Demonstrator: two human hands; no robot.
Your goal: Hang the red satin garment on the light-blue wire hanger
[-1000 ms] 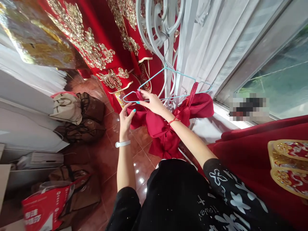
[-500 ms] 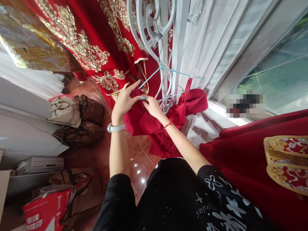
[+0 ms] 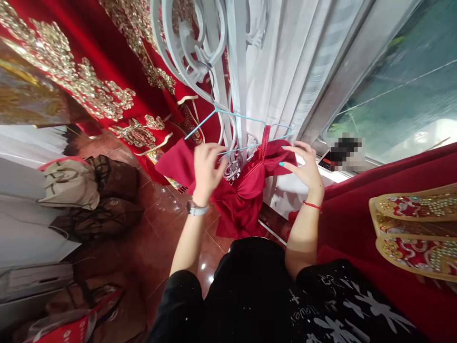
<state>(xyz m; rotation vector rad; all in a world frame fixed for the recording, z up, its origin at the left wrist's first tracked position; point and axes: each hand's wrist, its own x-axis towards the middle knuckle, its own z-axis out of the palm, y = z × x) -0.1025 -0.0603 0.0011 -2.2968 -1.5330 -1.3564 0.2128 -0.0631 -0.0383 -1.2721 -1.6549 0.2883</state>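
A red satin garment [image 3: 246,190] with a big bow hangs from a light blue wire hanger [image 3: 235,128], which is hooked on a white ornate metal stand [image 3: 200,43]. My left hand [image 3: 207,169] is at the garment's left part just below the hanger bar, fingers curled toward the cloth. My right hand [image 3: 303,166] is at the garment's right shoulder, fingers spread and apart, fingertips touching the fabric near the hanger's right end. A white band sits on my left wrist and a red string on my right.
Red cloth with gold embroidery [image 3: 89,81] hangs at the back left. White curtains [image 3: 285,62] and a window frame [image 3: 342,71] stand behind the stand. Bags [image 3: 89,190] lie on the red tiled floor at left. More red embroidered fabric [image 3: 400,224] lies at right.
My right hand moved from the garment's left strap over to its right shoulder. My left hand shifted right to the middle. The garment's left side now hangs spread out.
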